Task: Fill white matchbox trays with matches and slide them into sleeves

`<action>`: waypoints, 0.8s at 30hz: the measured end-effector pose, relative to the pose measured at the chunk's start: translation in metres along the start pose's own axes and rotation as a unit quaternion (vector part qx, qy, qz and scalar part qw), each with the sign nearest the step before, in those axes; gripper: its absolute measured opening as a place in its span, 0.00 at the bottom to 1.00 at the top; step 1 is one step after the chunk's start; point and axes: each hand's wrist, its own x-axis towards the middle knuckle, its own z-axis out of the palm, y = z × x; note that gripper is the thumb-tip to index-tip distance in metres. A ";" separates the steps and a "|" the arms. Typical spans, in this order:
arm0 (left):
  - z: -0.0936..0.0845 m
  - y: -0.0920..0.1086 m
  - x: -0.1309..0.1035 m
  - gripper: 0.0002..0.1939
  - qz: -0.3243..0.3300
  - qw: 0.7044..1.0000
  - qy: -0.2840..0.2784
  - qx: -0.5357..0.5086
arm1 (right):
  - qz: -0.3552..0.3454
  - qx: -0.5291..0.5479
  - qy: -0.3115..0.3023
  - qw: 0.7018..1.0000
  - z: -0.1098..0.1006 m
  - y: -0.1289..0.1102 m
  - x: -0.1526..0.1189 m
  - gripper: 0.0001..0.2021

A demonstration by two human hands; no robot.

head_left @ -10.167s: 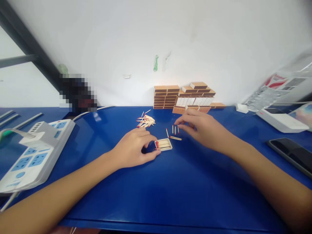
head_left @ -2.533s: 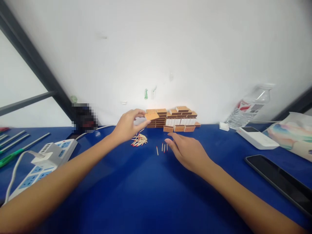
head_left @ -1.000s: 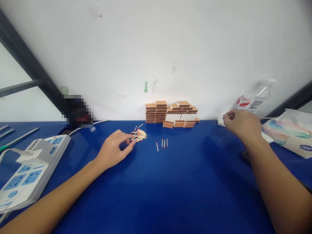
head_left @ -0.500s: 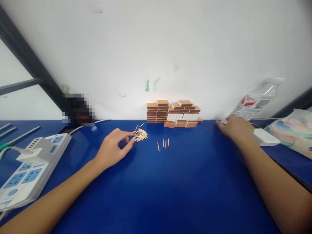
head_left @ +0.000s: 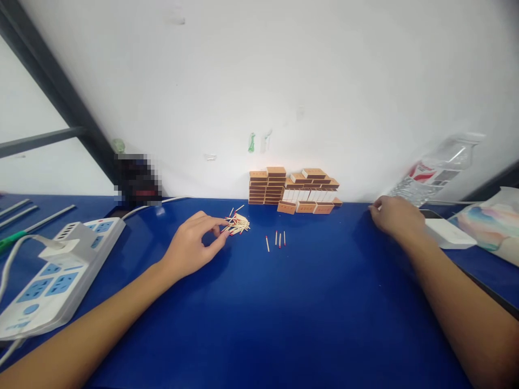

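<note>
My left hand point(head_left: 198, 237) is at a loose pile of red-tipped matches point(head_left: 241, 223), thumb and index finger parted around its left edge. Whether a match lies between the fingertips is hard to make out. Several single matches point(head_left: 279, 240) lie in a row to the right of the pile. Behind them, orange-brown matchboxes point(head_left: 276, 186) stand stacked against the wall, some on edge with white sides showing. My right hand point(head_left: 399, 216) rests far right, fingers curled together beside the white power bank-like block point(head_left: 452, 233); what they hold, if anything, is hidden.
A clear plastic bottle point(head_left: 441, 167) leans behind my right hand. At far right lies a colourful soft pack point(head_left: 492, 219). A white power strip point(head_left: 68, 275) with a plugged-in cable sits left on the blue table point(head_left: 284, 319). A blurred dark object point(head_left: 138, 181) stands at back left.
The view has shifted slightly, so everything sits a little farther right. My right hand's fingers have drawn in closer together. My left hand stays at the match pile.
</note>
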 end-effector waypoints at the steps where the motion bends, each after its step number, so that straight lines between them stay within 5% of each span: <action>1: 0.001 0.000 0.000 0.09 0.001 1.000 -0.001 0.000 | -0.012 -0.001 0.012 1.000 -0.005 -0.001 -0.002 0.19; 5: 0.002 0.003 -0.003 0.09 0.009 1.000 -0.014 -0.015 | -0.182 0.093 0.072 0.976 -0.037 -0.029 -0.026 0.14; 8: 0.001 0.010 -0.003 0.11 0.005 0.999 -0.038 -0.036 | -0.417 0.275 0.010 0.866 -0.054 -0.073 -0.072 0.11; 10: -0.001 0.015 -0.003 0.21 -0.001 0.995 -0.080 -0.052 | -0.502 0.332 -0.043 0.797 -0.056 -0.105 -0.112 0.10; 12: -0.003 0.020 -0.004 0.34 -0.001 0.988 -0.139 -0.067 | -0.559 0.315 -0.103 0.760 -0.052 -0.130 -0.148 0.10; 14: -0.004 0.024 -0.005 0.36 0.004 0.978 -0.194 -0.081 | -0.601 0.257 -0.096 0.751 -0.044 -0.145 -0.171 0.10; 17: -0.002 0.027 -0.007 0.21 0.005 0.966 -0.238 -0.096 | -0.620 0.215 -0.066 0.752 -0.034 -0.147 -0.174 0.15; 24: 0.000 0.026 -0.007 0.19 -0.017 0.965 -0.242 -0.095 | -0.478 0.267 -0.026 0.836 -0.018 -0.117 -0.111 0.11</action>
